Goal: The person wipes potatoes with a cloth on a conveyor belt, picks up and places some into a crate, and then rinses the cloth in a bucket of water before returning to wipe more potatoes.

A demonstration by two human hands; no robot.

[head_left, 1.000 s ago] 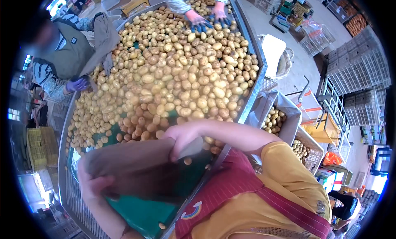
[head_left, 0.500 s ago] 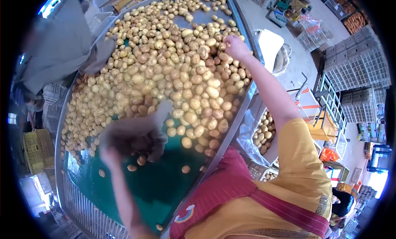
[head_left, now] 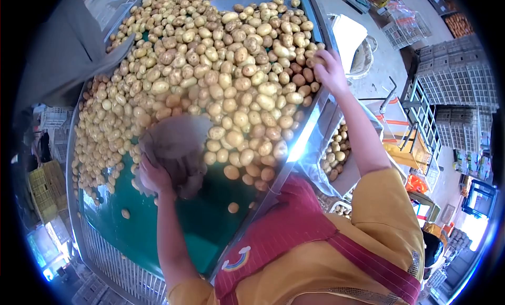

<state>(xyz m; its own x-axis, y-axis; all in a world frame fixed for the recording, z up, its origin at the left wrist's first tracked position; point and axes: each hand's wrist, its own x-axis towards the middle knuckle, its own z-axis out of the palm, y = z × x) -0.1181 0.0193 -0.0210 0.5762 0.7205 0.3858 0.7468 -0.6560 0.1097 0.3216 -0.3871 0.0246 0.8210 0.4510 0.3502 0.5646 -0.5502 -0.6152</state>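
A wide pile of potatoes (head_left: 226, 84) covers the green surface (head_left: 205, 221) of a metal-edged sorting table. My left hand (head_left: 153, 176) grips a bunched grey-brown cloth (head_left: 173, 142), which lies over the near edge of the pile and hides some potatoes. At the table's right rim, my right hand (head_left: 330, 72) has its fingers curled round a potato, mostly hidden by them. Brownish potatoes (head_left: 300, 76) lie just left of that hand.
Below the metal rim (head_left: 300, 147) on the right stands a lined container (head_left: 315, 168) of potatoes. Another person's grey clothing (head_left: 63, 47) is across the table at upper left. Stacked crates (head_left: 455, 78) stand at far right; a slatted grate (head_left: 115, 263) edges the table's near left.
My right hand has moved right from the pile to the table's rim. The cloth in my left hand has shifted slightly and spread out. The view has tilted a little.
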